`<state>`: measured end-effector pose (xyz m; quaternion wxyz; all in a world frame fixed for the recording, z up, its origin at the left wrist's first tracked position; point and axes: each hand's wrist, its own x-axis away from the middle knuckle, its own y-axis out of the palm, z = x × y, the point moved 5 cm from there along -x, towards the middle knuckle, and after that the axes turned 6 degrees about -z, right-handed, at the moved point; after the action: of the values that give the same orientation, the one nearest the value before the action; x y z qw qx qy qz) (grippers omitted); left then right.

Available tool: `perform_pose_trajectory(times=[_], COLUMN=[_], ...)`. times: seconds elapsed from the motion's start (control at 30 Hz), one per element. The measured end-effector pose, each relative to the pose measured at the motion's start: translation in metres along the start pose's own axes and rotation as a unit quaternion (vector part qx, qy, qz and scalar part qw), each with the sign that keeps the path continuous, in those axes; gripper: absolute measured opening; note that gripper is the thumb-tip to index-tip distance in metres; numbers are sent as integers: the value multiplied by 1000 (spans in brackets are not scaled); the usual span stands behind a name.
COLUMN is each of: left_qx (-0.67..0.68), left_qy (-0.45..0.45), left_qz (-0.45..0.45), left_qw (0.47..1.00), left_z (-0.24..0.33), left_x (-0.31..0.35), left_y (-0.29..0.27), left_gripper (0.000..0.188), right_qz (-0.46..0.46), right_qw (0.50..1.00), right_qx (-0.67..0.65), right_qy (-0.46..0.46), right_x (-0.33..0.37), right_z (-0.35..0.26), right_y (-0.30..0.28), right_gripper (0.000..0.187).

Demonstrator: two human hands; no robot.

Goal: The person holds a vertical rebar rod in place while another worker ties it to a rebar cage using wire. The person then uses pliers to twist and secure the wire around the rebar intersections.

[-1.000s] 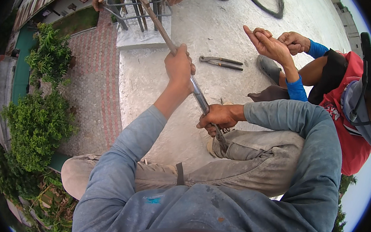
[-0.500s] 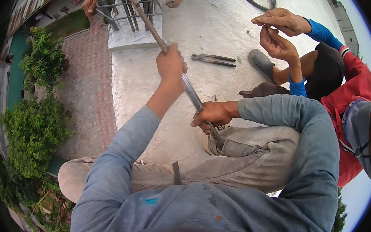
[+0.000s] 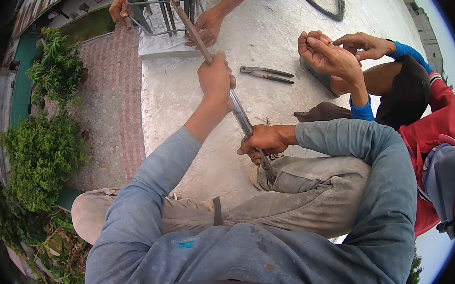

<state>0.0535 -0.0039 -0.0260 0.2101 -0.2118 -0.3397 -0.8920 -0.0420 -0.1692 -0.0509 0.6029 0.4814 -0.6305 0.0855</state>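
A long metal bar (image 3: 239, 111), rusty brown at its upper end and shiny lower down, slants across in front of me. My left hand (image 3: 216, 80) is wrapped round its middle. Lower on the same bar, my right hand (image 3: 264, 140) is closed too, near my shoe. The bar's upper end overlaps a cage of upright steel rebar (image 3: 186, 5) with bent ties round it; I cannot tell whether they touch. Another person's hand (image 3: 208, 27) is beside that upper end, and a further hand (image 3: 121, 10) is at the cage's left side.
End-cutting pincers (image 3: 267, 74) with black handles lie on the pale slab (image 3: 183, 93). A coil of dark wire (image 3: 340, 9) rests farther back. At right crouches a co-worker in red and blue sleeves, hands (image 3: 333, 57) together. Left of the slab's edge, paving (image 3: 105, 100) and shrubs lie below.
The person's hand by the cage has come down toward the bar's upper end. The co-worker's hands at right have shifted and come together differently. My own hands keep their hold, nearly still.
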Motion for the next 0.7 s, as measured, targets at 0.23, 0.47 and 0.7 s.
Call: perform_pose_trajectory(times=[0.23,0.47,0.7], left_qx=[6,15,1], left_qy=[-9,0,-5], left_qz=[7,3,5], left_qw=[1000,1000,1000], left_z=[-1,2,0], left_x=[0,3,1], left_y=[0,2,0], left_gripper=[24,25,24], right_qz=[-11,0,-8], right_qw=[1000,1000,1000], right_qx=[9,14,7], right_qy=[3,-4,-4], right_x=[-2,0,-1], right_z=[2,2,1], right_y=[-1,-1,0], right_gripper=[31,31,31])
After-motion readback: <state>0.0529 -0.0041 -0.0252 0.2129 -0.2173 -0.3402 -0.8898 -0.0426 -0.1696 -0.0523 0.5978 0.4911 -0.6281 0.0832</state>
